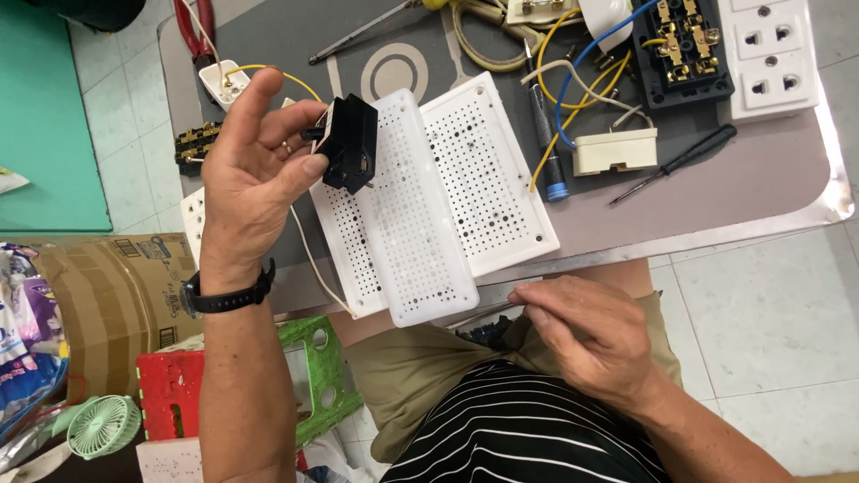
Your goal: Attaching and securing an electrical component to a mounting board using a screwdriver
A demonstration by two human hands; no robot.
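Grey table [769, 179] of electrical parts over pale floor tiles [769, 340].

Even, bright daylight filled the frame; shadows stayed soft, focus was sharp, edges bowed slightly, lower right glared.

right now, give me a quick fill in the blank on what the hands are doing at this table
1. The left hand holds a small ____ box.
2. On that wrist sits a black ____.
3. The right hand rests near the person's ____.
4. The perforated panels are ____ in colour.

Missing words: black; watch; lap; white
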